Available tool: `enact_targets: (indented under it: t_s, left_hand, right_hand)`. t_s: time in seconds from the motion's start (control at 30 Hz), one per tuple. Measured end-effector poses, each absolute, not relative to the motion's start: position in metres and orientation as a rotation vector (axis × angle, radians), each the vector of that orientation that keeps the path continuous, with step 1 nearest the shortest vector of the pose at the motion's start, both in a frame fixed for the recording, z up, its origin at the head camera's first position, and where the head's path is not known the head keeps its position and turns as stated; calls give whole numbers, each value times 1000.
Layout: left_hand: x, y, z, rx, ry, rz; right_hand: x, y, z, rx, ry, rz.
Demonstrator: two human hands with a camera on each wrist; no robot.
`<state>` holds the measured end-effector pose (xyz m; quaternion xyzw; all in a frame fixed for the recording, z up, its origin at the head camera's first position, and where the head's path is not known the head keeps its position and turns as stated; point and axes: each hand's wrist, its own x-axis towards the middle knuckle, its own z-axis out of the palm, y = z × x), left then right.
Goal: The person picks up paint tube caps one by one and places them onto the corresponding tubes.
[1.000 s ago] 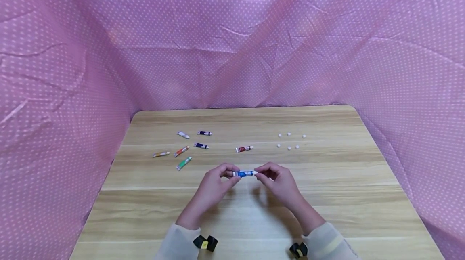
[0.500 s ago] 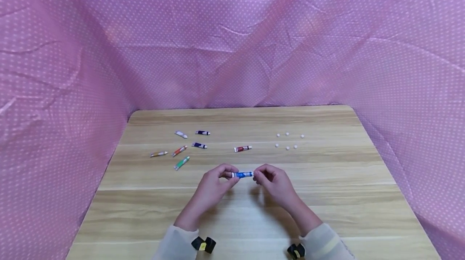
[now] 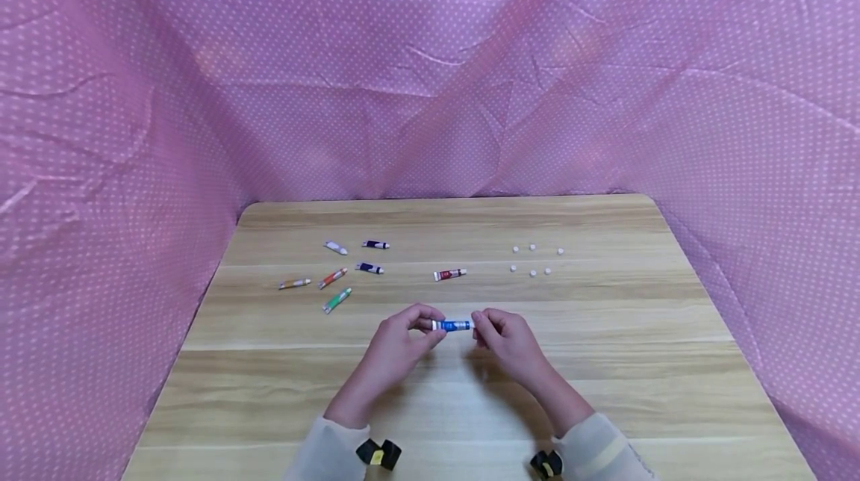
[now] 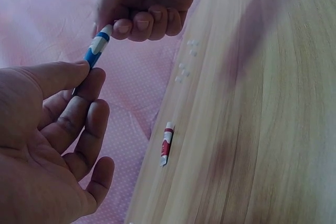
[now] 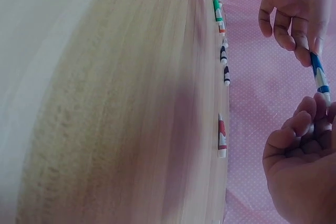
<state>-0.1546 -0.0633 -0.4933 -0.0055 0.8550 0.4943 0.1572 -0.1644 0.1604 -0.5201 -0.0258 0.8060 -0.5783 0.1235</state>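
Note:
A blue paint tube (image 3: 454,326) with a white cap end is held level above the table, in front of the person. My left hand (image 3: 402,343) pinches its flat tail between thumb and fingertips, the other fingers loosely curved in the left wrist view. At the opposite end, my right hand (image 3: 512,343) pinches the white cap (image 4: 106,30), its thumb and fingertips partly covering it in the head view. Just beyond the hands lies a red paint tube (image 3: 450,275), flat on the table.
On the wooden table (image 3: 605,376), several small white caps (image 3: 533,272) lie spread at the right. At the left lie several tubes, among them a green tube (image 3: 337,300), an orange tube (image 3: 332,278) and a yellow tube (image 3: 294,284). Pink dotted cloth (image 3: 430,92) surrounds the table.
My right thumb and fingers have turned around the cap, the thumb now higher and the fingers curled under. My left hand keeps its hold on the blue paint tube.

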Motion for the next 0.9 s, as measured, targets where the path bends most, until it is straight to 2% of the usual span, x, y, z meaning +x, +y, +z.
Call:
enact_targets:
  t_s: [0.23, 0.6, 0.9]
  left_hand:
    - [-157, -65, -492, -42, 2419, 1419]
    - [-164, -75, -491, -6, 2402, 1441]
    - [-169, -80, -488, 12, 2375, 1452]
  right_hand:
    - [-167, 164, -519, -101, 2329, -1673]
    - [-171, 167, -518, -450, 2450, -1826]
    - [-171, 159, -509, -421, 2581, -1789]
